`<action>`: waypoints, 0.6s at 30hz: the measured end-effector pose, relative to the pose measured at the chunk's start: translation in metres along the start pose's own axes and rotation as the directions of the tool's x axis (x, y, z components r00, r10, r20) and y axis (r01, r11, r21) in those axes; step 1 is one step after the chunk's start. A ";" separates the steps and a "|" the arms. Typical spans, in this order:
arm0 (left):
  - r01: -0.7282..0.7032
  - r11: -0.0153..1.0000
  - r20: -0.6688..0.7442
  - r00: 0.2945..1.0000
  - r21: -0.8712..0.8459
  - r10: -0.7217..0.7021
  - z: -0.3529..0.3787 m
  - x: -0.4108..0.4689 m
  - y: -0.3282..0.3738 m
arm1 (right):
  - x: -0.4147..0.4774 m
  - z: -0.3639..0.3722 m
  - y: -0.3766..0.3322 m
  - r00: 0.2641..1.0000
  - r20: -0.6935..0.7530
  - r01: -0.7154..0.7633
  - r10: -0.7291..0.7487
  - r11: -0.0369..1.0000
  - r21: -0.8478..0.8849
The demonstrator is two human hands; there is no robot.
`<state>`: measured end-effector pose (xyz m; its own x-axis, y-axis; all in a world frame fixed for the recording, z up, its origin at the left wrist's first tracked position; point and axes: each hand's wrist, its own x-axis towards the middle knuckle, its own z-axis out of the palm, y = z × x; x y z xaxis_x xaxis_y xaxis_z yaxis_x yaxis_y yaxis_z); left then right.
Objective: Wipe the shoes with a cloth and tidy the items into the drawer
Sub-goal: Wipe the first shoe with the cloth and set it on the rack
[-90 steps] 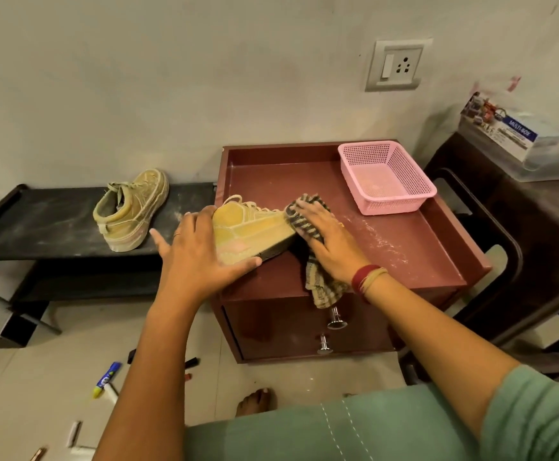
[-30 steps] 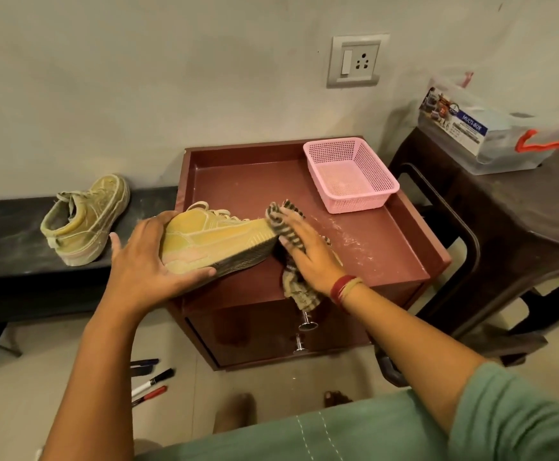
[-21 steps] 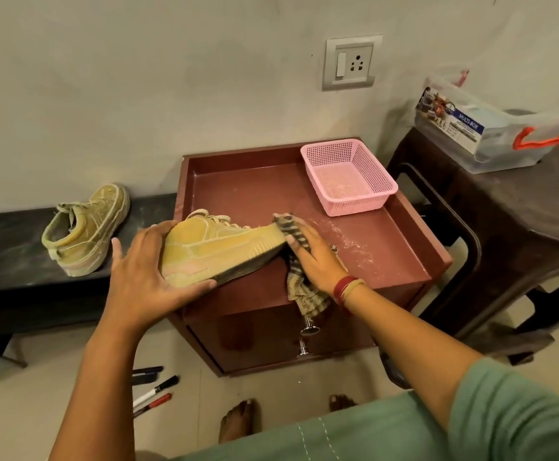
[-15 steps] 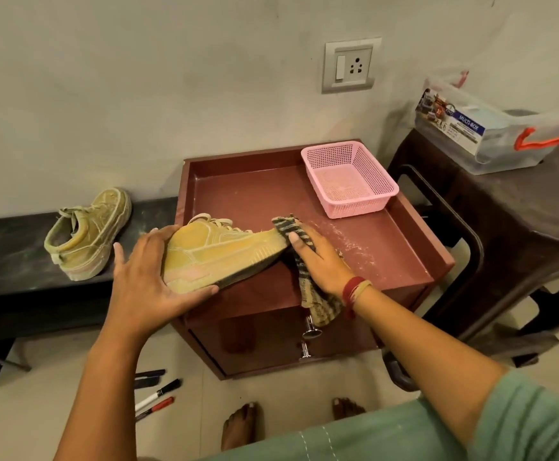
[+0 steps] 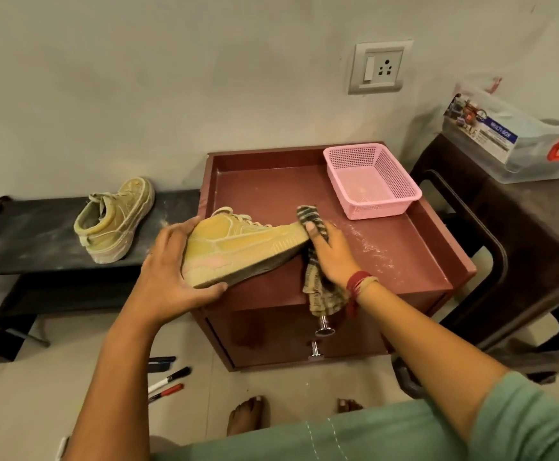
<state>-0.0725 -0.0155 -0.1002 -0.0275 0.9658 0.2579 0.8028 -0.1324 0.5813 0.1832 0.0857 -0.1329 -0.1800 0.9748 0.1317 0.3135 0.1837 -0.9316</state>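
Note:
A dusty yellow shoe (image 5: pixel 245 247) lies tilted on its side on the red-brown cabinet top (image 5: pixel 401 254). My left hand (image 5: pixel 168 271) grips its heel end. My right hand (image 5: pixel 331 251) presses a striped cloth (image 5: pixel 318 287) against the shoe's toe; the cloth's tail hangs over the cabinet's front edge. The second shoe (image 5: pixel 115 219) stands on a low black bench (image 5: pixel 22 241) to the left. Below the top, the drawer fronts are closed, with two metal knobs (image 5: pixel 321 331).
A pink mesh basket (image 5: pixel 371 181) sits at the cabinet's back right corner. Markers (image 5: pixel 168 382) lie on the floor in front left. A dark plastic stool (image 5: pixel 521 234) with a clear storage box (image 5: pixel 511 144) stands right. My bare feet (image 5: pixel 246 414) are near the cabinet.
The cloth and my right hand have stayed at the shoe's toe, shifting slightly along it. My left hand keeps its grip on the heel. The camera view has drifted a little.

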 end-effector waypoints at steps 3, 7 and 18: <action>0.094 0.990 0.079 0.993 -0.101 -0.086 -0.003 -0.005 -0.010 | 0.009 -0.007 0.000 0.985 -0.071 -0.163 0.156 0.980 -0.113; 0.106 0.951 -0.009 0.994 -0.290 -0.113 -0.004 -0.009 -0.008 | -0.011 0.007 -0.046 0.968 -0.226 0.084 -0.105 0.991 -0.101; -0.181 0.883 -0.273 0.960 -0.433 0.063 -0.007 -0.002 0.041 | -0.061 0.048 -0.105 0.751 0.311 0.660 -0.583 0.685 -0.309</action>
<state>-0.0437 -0.0243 -0.0708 -0.1380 0.8579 0.4949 0.4562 -0.3884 0.8006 0.1164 0.0012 -0.0596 -0.6079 0.5852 0.5367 0.3837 0.8082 -0.4467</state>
